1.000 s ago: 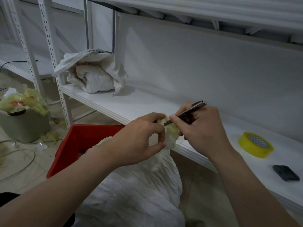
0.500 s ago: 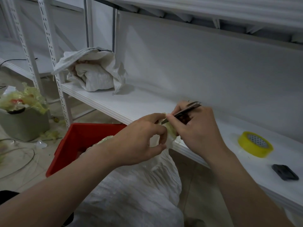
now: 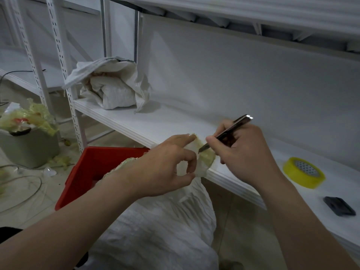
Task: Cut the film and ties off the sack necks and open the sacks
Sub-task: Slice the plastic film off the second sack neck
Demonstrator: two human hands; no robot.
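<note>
A white woven sack (image 3: 161,227) stands in front of me, its gathered neck (image 3: 202,168) wrapped in yellowish film (image 3: 207,157). My left hand (image 3: 165,162) pinches the neck just below the film, with its forefinger stretched along the top. My right hand (image 3: 243,151) grips a slim metal utility knife (image 3: 228,132), and the blade tip touches the film on the neck. A second white sack (image 3: 113,84) lies open on the shelf at the back left.
A white shelf (image 3: 155,123) runs from left to right behind the sack. On it at the right lie a yellow tape roll (image 3: 303,172) and a small black object (image 3: 339,206). A red crate (image 3: 93,168) stands left of the sack; a grey bin (image 3: 27,147) with film scraps and cables lie on the floor.
My right hand has tilted the knife and brought the blade tip down onto the film. My left hand keeps its pinch on the neck, with the forefinger now stretched out.
</note>
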